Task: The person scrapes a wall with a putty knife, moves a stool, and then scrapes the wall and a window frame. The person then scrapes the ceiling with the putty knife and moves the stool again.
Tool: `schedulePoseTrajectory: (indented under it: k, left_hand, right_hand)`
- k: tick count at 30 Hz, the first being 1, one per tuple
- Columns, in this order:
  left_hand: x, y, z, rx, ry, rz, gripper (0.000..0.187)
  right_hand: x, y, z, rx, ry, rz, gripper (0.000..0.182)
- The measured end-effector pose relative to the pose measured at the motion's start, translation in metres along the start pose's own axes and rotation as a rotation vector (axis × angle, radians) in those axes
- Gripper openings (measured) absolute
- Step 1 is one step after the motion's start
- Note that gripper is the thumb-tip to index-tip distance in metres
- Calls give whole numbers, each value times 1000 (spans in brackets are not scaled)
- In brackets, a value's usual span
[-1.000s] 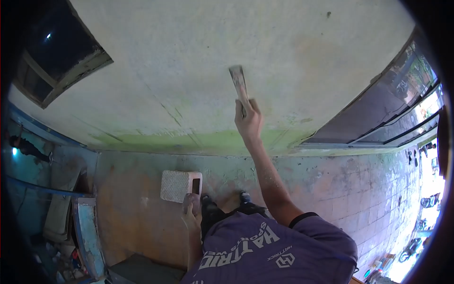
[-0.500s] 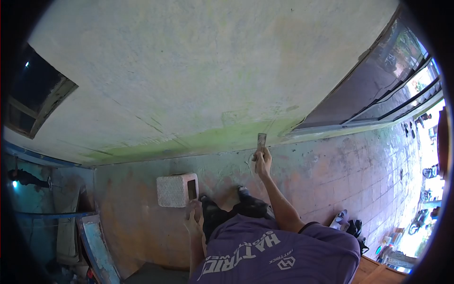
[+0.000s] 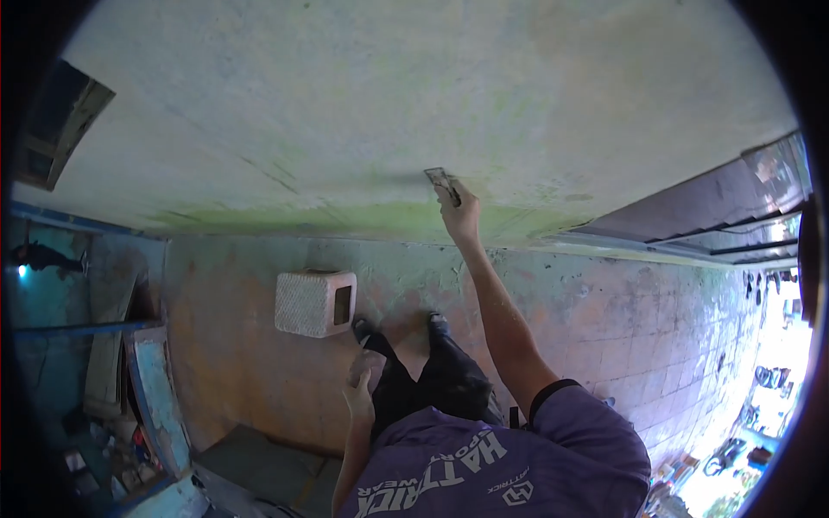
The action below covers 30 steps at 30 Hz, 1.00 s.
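Observation:
My right hand grips a small flat scraper, its blade up against the pale wall above the green band. Low in front of my body, left of my dark trousers, my left hand has its fingers closed round a greyish lump that I cannot make out clearly. A whitish woven stool with a dark opening in its side stands on the floor just beyond that hand.
A window opening is at the upper left, and a louvred window at the right. At the lower left are a blue frame and a dark flat surface. The tiled floor extends right.
My right hand and the scraper have moved up and left, from near the wall's base onto the wall. The view has shifted, and my left hand appears slightly lower.

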<state>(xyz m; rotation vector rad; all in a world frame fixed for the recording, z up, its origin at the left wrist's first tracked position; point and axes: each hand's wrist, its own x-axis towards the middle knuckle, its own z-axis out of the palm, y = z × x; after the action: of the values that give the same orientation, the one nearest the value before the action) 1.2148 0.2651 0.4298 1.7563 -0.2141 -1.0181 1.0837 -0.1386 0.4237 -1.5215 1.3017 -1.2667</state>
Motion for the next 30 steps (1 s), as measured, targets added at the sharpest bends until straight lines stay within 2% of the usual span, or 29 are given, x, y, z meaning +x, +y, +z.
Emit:
schedulePoseTrajectory:
  k: [1,3,5,10,13,16,20,23,27,30]
  left_hand:
    - [-4,-6,-6,50,29,2,40]
    - [-9,-17,-17,-81,56,-78,40]
    - [-8,-21,-22,-168,76,-100,40]
    - [5,-41,-31,-225,108,-106,39]
    - [29,-62,-27,-241,81,-151,38]
    - [65,-82,-12,-97,26,-118,39]
    - [109,-136,-2,-139,-50,-176,41]
    - [122,-150,0,-92,-65,-219,41]
    - [130,-183,6,-80,-143,-292,40]
    - [139,-205,11,-46,-206,-326,40]
  right_hand:
    - [-2,9,5,10,-10,43,26]
    - [-27,32,7,-59,-64,186,25]
    - [-54,83,2,-318,-87,4,24]
    - [-65,105,-2,-470,-187,-54,20]
    - [-35,120,18,-652,-250,-171,21]
    - [-19,135,51,-758,-276,-183,24]
    - [-25,156,56,-728,-184,-263,33]
    - [-21,151,36,-749,-151,-315,37]
    - [-12,137,50,-818,-229,-381,37]
    - [-11,123,60,-885,-292,-310,37]
